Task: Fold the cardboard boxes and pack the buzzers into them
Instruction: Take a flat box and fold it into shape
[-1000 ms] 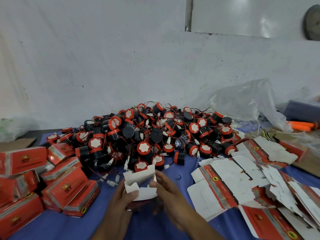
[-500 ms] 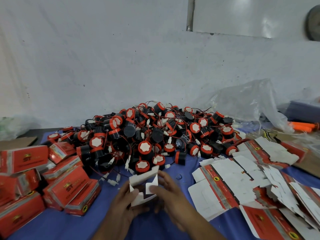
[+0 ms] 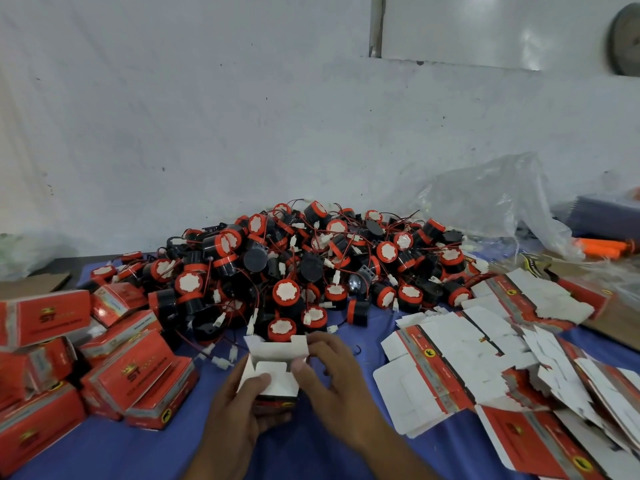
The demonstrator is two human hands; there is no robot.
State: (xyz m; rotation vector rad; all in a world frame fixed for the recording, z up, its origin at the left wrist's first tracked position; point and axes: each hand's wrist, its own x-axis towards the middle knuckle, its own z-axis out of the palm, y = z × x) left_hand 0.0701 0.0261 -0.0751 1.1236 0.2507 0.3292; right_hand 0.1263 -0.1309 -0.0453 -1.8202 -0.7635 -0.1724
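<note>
fingers (image 3: 262, 379) of both hands are pinching a half-folded box (image 3: 273, 363).
closed boxes (image 3: 133, 367) are lying left of the buzzer pile (image 3: 311, 268), many flat blanks (image 3: 460, 355) right.

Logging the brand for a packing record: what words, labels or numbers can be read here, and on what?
"ST": yellow letters on the folded red boxes at left.
Smaller lines beneath it: too blurred to read.
Print on the flat cartons at right: too small to read.
</note>
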